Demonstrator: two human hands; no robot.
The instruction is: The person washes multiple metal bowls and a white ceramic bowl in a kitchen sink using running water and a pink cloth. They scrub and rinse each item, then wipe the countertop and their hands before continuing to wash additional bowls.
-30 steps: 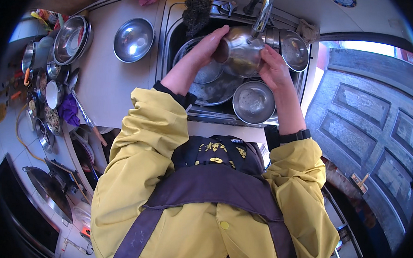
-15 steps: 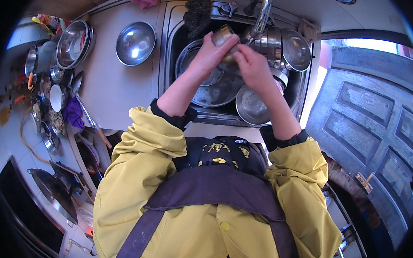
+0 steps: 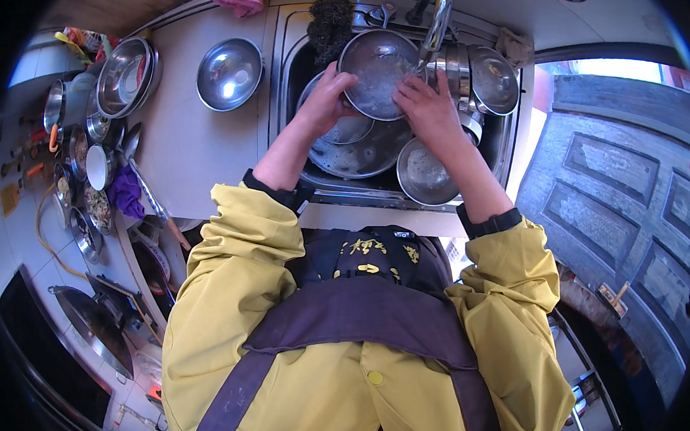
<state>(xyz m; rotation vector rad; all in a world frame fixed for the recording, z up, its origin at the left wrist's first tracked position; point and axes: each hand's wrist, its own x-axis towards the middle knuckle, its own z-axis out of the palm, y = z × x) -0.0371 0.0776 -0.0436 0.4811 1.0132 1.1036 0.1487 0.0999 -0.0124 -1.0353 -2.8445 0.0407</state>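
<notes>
A round steel bowl (image 3: 372,69) is tilted over the sink beneath the tap, its inside facing up and wet. My left hand (image 3: 327,101) grips its left rim, thumb on top and the other fingers underneath. On the bowl's right side lies my right hand (image 3: 432,111), its fingers spread over the inner wall and rim. The metal tap (image 3: 439,29) comes down close to the bowl's right edge. Below, a large steel basin (image 3: 355,163) sits in the sink, and a smaller steel bowl (image 3: 427,173) stands near my right wrist.
Steel pots (image 3: 452,69) and another bowl (image 3: 494,81) crowd the sink's right side. A dark scrubber (image 3: 330,27) lies at its back left corner. One steel bowl (image 3: 229,74) stands on the left counter, with stacked basins (image 3: 123,77) farther left. A panelled door (image 3: 620,175) is at the right.
The bowl has turned from edge-on to show its open inside. My left hand has shifted left to its rim; my right hand's fingers have spread over its right side.
</notes>
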